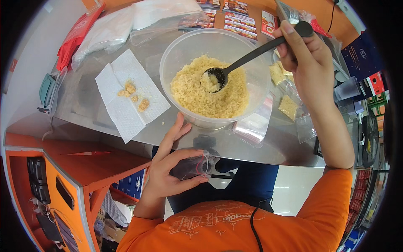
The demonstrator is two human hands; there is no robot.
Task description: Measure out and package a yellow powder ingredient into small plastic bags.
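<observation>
My right hand (307, 60) grips the handle of a black plastic spoon (252, 55). The spoon's bowl rests in a heap of pale yellow crumbs (192, 85) and carries some of them. A large translucent plastic tub (217, 39) holds the heap on the metal table. In my left hand (170, 167), a small clear zip bag (192, 167) with a red line near its mouth is held open between thumb and fingers, below the table's front edge. Nothing shows inside the bag. Two left fingers point up near the tub's base; whether they touch it I cannot tell.
Left of the tub, a white paper towel (129, 119) carries several golden lumps (144, 105). Filled bags of crumbs (288, 107) and flat zip bags (253, 124) lie to the right. Plastic packs (107, 34) and printed boxes (241, 23) line the back. An orange shelf unit (78, 163) stands lower left.
</observation>
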